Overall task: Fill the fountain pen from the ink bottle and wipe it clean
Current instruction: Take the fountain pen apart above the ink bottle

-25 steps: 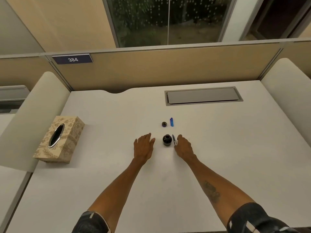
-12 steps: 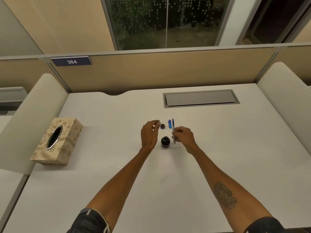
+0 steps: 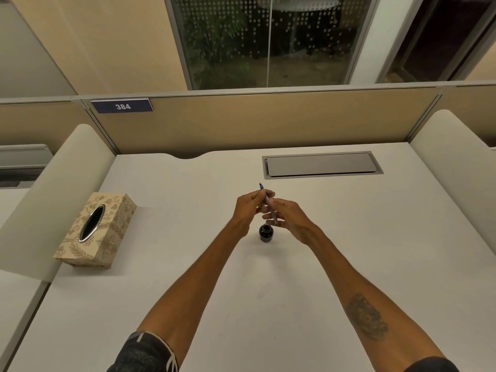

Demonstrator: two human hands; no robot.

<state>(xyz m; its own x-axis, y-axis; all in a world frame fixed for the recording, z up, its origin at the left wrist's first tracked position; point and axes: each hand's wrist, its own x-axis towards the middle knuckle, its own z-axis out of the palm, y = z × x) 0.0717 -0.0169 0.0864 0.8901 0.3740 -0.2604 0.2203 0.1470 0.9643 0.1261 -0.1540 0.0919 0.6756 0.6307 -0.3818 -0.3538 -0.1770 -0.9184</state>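
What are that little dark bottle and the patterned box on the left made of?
The ink bottle looks like dark glass: glossy, with small highlights. The tissue box looks like matte printed cardboard, beige with a leaf pattern, and its oval opening has a shiny, metal-looking rim.

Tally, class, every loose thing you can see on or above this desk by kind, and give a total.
Pens: 1, the fountain pen, held between both hands above the desk
Ink bottles: 1, the ink bottle, open, standing below the hands
Tissue boxes: 1, the tissue box, at the left edge
Total: 3. Anything hidden behind the hands cannot be counted.
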